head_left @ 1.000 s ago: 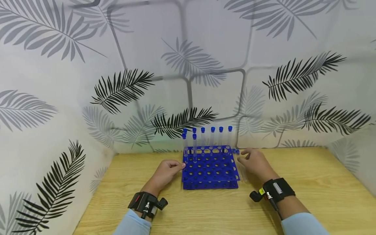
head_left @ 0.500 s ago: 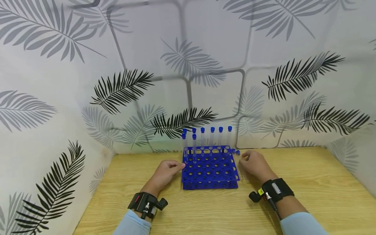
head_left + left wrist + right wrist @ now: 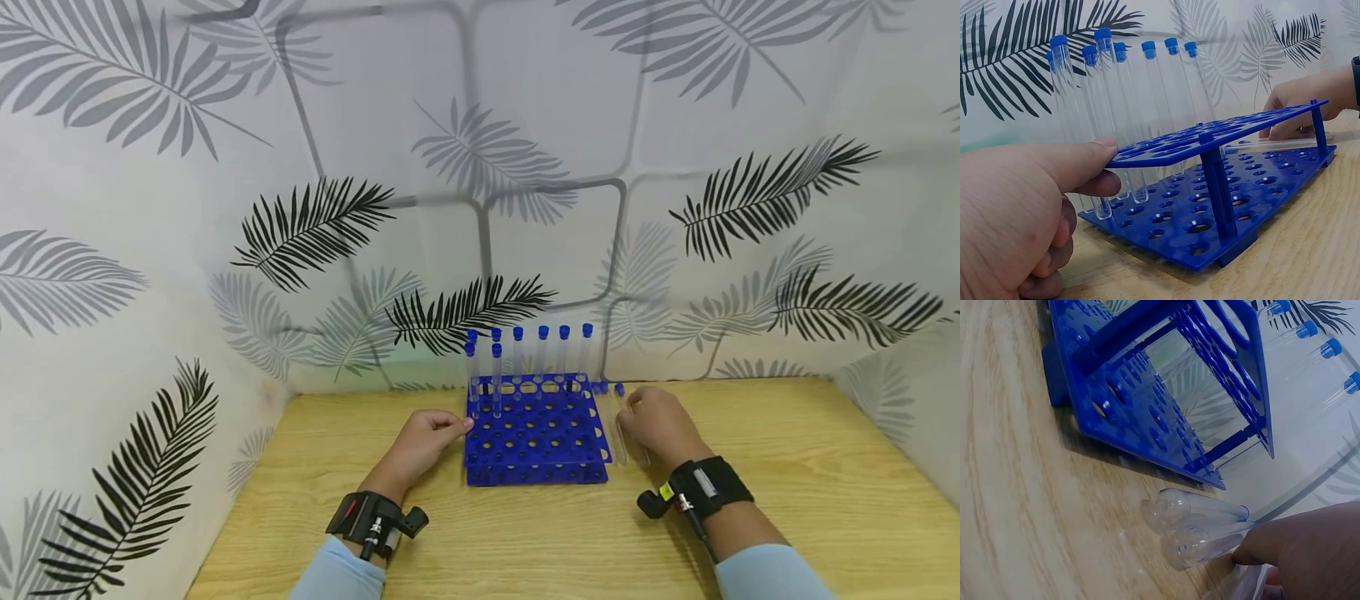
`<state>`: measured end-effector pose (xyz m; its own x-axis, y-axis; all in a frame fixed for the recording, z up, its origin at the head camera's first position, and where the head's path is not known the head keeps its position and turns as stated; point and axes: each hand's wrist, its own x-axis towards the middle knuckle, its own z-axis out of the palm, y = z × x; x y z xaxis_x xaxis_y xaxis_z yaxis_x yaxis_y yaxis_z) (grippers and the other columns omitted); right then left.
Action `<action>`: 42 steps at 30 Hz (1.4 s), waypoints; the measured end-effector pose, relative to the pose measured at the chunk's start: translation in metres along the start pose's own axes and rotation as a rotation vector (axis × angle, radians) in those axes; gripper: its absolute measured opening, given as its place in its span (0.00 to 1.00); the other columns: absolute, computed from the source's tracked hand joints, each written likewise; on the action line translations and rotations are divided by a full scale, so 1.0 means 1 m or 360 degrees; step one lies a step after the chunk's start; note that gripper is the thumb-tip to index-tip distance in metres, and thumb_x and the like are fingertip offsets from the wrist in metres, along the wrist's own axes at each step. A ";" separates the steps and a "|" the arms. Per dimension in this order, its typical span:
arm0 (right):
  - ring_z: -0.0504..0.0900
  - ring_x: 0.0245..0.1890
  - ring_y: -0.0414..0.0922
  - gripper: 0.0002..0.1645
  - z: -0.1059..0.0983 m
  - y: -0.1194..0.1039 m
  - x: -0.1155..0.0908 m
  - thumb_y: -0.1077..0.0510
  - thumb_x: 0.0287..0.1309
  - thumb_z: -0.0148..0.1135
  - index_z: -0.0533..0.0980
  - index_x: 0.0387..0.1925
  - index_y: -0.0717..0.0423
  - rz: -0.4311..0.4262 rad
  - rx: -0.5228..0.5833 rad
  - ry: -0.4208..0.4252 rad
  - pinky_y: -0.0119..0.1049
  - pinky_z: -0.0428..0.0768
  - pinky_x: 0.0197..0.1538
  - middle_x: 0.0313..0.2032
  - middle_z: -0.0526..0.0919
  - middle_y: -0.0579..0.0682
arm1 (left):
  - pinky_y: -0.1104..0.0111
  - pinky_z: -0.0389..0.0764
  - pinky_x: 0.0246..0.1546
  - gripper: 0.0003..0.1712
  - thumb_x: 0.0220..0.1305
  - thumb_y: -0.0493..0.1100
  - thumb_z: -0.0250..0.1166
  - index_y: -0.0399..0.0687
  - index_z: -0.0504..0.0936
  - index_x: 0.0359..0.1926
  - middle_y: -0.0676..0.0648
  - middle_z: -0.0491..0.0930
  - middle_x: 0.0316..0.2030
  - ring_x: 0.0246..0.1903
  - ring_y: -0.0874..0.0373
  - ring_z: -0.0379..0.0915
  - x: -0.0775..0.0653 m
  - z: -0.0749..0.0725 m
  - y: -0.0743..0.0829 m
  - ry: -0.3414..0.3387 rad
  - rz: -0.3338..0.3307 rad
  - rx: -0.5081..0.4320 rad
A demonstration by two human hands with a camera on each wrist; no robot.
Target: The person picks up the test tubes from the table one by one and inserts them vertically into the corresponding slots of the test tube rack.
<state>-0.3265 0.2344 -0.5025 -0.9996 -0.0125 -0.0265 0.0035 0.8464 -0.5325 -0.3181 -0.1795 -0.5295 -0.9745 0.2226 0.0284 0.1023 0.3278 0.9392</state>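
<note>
A blue test tube rack (image 3: 536, 454) stands on the table with several blue-capped test tubes (image 3: 497, 379) upright along its back and left. My left hand (image 3: 427, 437) pinches the left edge of the rack's top plate, thumb above and a finger below, as the left wrist view shows. Right of the rack, clear test tubes (image 3: 1200, 506) lie on the table, their blue caps (image 3: 600, 387) toward the wall. My right hand (image 3: 660, 421) is over them, thumb and finger about a clear test tube (image 3: 1249, 584), partly hidden by the hand.
The wooden table (image 3: 525, 542) reaches back to a wall covering (image 3: 555, 242) with a leaf pattern. Black straps with small cameras sit on both wrists, the right one (image 3: 701, 487) near the rack's right side.
My right hand has shifted slightly right, and one lying tube's cap now stands apart from the other caps, farther right. The left hand and rack have stayed put.
</note>
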 end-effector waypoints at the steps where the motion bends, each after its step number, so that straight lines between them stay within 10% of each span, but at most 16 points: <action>1: 0.85 0.36 0.53 0.31 0.000 0.000 0.000 0.55 0.72 0.66 0.80 0.66 0.76 -0.0004 -0.0016 0.0010 0.58 0.87 0.59 0.44 0.89 0.61 | 0.63 0.69 0.37 0.18 0.80 0.54 0.74 0.47 0.96 0.38 0.53 0.78 0.30 0.30 0.57 0.65 0.000 0.000 0.000 -0.0002 0.0003 0.0000; 8: 0.84 0.38 0.54 0.24 -0.002 0.002 0.001 0.56 0.71 0.61 0.84 0.56 0.73 -0.0002 0.0009 0.0044 0.56 0.86 0.51 0.44 0.88 0.63 | 0.62 0.69 0.38 0.18 0.80 0.54 0.74 0.46 0.96 0.38 0.53 0.77 0.30 0.31 0.55 0.66 0.001 0.002 0.001 0.0007 0.0007 -0.0001; 15: 0.82 0.35 0.52 0.34 -0.007 0.003 0.002 0.52 0.75 0.61 0.79 0.68 0.77 -0.0021 0.0113 0.0150 0.46 0.81 0.41 0.60 0.88 0.72 | 0.62 0.70 0.39 0.18 0.81 0.53 0.74 0.46 0.95 0.38 0.52 0.80 0.33 0.33 0.56 0.67 0.000 0.002 0.002 0.0014 0.0009 -0.0003; 28: 0.89 0.29 0.47 0.31 -0.019 -0.002 0.002 0.52 0.78 0.62 0.78 0.70 0.70 -0.0110 0.0458 0.0436 0.38 0.85 0.33 0.46 0.88 0.64 | 0.62 0.69 0.37 0.18 0.81 0.53 0.74 0.45 0.95 0.38 0.53 0.78 0.30 0.31 0.55 0.66 0.000 0.001 0.001 -0.0002 0.0006 -0.0025; 42: 0.86 0.27 0.31 0.25 -0.035 -0.044 -0.018 0.55 0.82 0.68 0.78 0.70 0.64 -0.0559 0.0563 0.0860 0.32 0.80 0.28 0.39 0.92 0.58 | 0.63 0.69 0.36 0.18 0.81 0.52 0.73 0.43 0.95 0.38 0.53 0.77 0.29 0.30 0.56 0.65 -0.002 0.001 0.004 0.0013 0.0034 -0.0015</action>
<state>-0.3099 0.2158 -0.4492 -0.8181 0.0902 0.5680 -0.4016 0.6173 -0.6765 -0.3159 -0.1775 -0.5264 -0.9737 0.2219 0.0516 0.1215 0.3143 0.9415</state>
